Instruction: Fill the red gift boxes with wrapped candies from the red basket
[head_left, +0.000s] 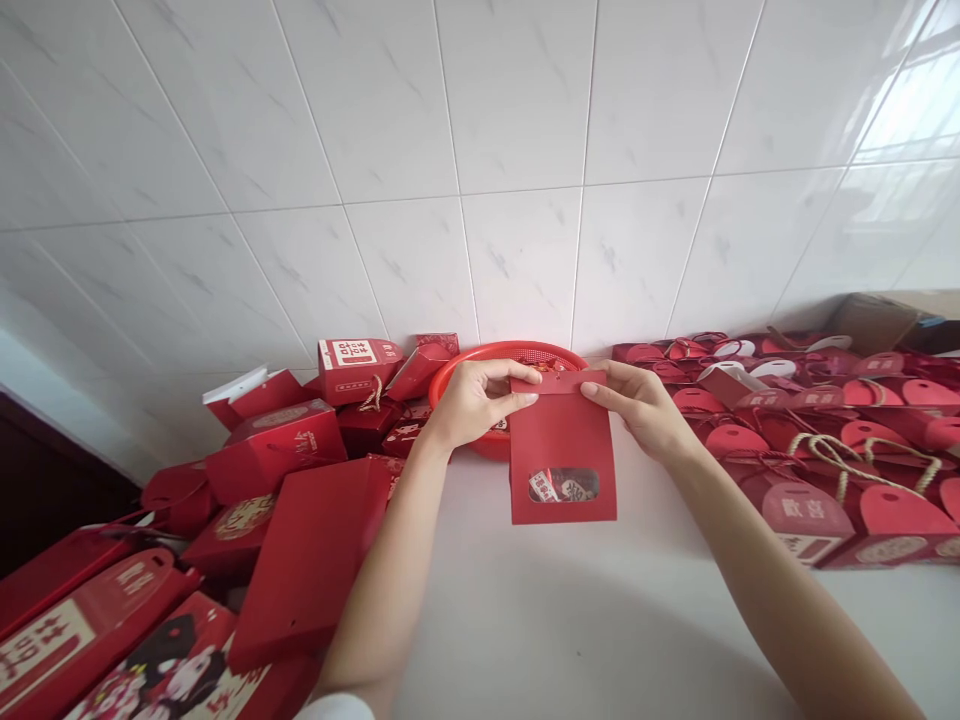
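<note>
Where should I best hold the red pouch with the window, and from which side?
Pinch its top flap with the fingers from both sides, as the left hand and right hand do. The flap is flat and thin; the filled window part stays free.

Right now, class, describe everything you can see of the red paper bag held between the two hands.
The red paper bag is flat, rectangular and matte, and hangs upright. Its top edge looks folded over and is pinched by the left hand and right hand. A clear rounded window near the bottom shows printed contents inside.
</note>
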